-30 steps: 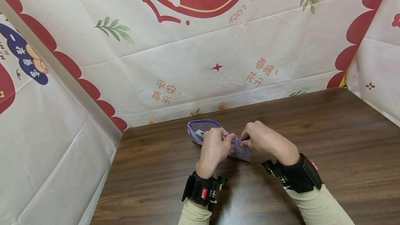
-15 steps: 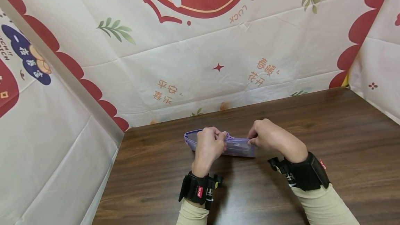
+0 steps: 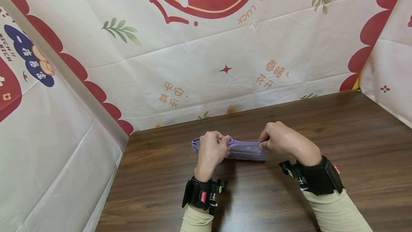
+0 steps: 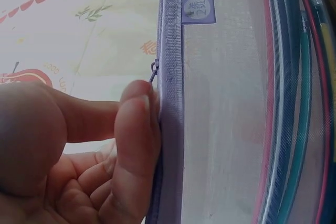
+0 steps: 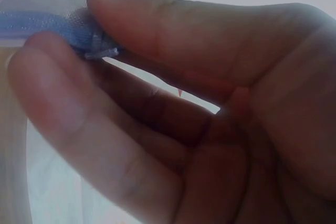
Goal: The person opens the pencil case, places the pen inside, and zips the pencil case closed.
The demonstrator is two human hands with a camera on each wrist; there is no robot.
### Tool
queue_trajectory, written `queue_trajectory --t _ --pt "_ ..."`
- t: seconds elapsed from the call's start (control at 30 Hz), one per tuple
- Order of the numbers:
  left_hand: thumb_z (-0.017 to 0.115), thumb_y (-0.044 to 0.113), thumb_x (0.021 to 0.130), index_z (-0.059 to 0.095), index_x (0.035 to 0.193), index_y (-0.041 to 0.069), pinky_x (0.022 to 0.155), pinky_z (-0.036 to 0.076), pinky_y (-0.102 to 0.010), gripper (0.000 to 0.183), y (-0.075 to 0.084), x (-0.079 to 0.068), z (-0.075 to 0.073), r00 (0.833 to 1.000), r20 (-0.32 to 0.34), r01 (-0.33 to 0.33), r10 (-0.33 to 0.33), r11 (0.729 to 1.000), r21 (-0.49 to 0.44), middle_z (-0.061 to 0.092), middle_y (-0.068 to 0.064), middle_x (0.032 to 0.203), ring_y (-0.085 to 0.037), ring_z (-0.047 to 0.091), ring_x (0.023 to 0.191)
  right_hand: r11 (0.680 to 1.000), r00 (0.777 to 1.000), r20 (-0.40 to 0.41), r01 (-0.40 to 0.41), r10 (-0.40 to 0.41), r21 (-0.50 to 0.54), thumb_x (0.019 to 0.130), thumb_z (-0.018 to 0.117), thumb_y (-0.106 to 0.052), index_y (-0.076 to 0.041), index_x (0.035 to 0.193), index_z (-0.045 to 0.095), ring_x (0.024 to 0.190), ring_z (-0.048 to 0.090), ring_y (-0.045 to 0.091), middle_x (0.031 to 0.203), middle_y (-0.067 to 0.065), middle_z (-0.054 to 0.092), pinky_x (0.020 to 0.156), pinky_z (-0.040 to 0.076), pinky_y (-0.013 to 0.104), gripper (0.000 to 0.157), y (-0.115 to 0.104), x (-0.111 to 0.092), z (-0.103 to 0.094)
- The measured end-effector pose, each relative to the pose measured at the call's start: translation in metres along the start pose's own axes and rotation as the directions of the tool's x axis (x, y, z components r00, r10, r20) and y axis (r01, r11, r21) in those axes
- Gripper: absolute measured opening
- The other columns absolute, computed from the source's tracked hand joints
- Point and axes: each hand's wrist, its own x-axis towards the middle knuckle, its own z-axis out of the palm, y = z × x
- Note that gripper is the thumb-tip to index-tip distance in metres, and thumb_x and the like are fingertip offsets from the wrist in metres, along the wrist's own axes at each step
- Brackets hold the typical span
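A purple see-through mesh pencil case (image 3: 246, 152) stands on the table, its zipper edge up. My left hand (image 3: 211, 151) pinches the pull of its zipper (image 4: 170, 98) between thumb and a finger; the small slider (image 4: 155, 67) shows just beyond the fingertip. Several pens and pencils (image 4: 294, 119) lie along the bottom inside, seen through the mesh. At the case's right end, my right hand (image 3: 283, 140) pinches the corner by the end of the zipper, thumb on one side and fingers on the other. The left end of the case is partly hidden behind my left hand.
The brown wood-grain table (image 3: 154, 189) reaches back to a printed white cloth (image 3: 193, 60) hung as a wall. Another cloth-covered panel (image 3: 64, 146) stands along the left side. A black camera strap (image 3: 201, 192) wraps each wrist.
My left hand has slid left along the zipper and my right hand has moved right. The case has straightened, its opening has narrowed to the left end, and the pens no longer show in the opening.
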Motion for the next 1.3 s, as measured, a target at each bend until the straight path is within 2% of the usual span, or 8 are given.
queue_trajectory --t 0.3,0.63,0.87,1.3 --pt "0.065 0.016 0.087 0.066 0.069 0.002 0.039 0.050 -0.022 0.023 -0.003 -0.001 -0.011 0.999 -0.032 0.022 -0.021 0.999 0.027 0.065 -0.004 0.051 -0.004 0.057 0.039 1.000 1.000 0.006 -0.004 0.004 -0.001 0.085 0.064 -0.006 -0.009 0.080 0.075 0.062 0.059 0.010 0.072 0.004 0.071 0.059 0.052 0.034 0.012 0.005 -0.001 -0.004" --pt "0.064 0.015 0.088 0.065 0.069 0.002 0.040 0.051 -0.022 0.023 -0.003 -0.001 -0.015 0.998 0.000 0.059 -0.059 0.998 0.023 0.065 -0.005 0.053 -0.007 0.059 0.042 0.999 1.000 0.015 0.007 -0.007 0.031 0.085 0.064 -0.006 -0.008 0.079 0.074 0.062 0.061 0.011 0.074 0.005 0.071 0.059 0.053 0.034 0.013 0.008 -0.002 -0.004" --pt "0.063 0.015 0.089 0.063 0.069 0.003 0.041 0.051 -0.024 0.023 -0.007 0.000 -0.022 0.996 0.006 0.094 -0.094 0.994 0.048 0.065 -0.005 0.054 -0.007 0.059 0.043 0.999 1.000 0.019 -0.006 0.005 0.033 0.083 0.065 -0.006 -0.007 0.075 0.073 0.059 0.059 0.010 0.068 0.004 0.070 0.057 0.052 0.033 0.012 0.010 -0.003 -0.006" --pt "0.063 0.017 0.089 0.065 0.072 0.001 0.044 0.054 -0.026 0.023 -0.014 0.000 -0.034 0.991 0.038 0.130 -0.131 0.991 0.036 0.066 -0.007 0.056 -0.014 0.063 0.046 0.997 0.999 0.035 -0.013 0.010 0.072 0.084 0.064 -0.007 -0.006 0.074 0.072 0.059 0.058 0.011 0.063 0.002 0.065 0.057 0.054 0.031 0.013 0.011 -0.004 -0.005"
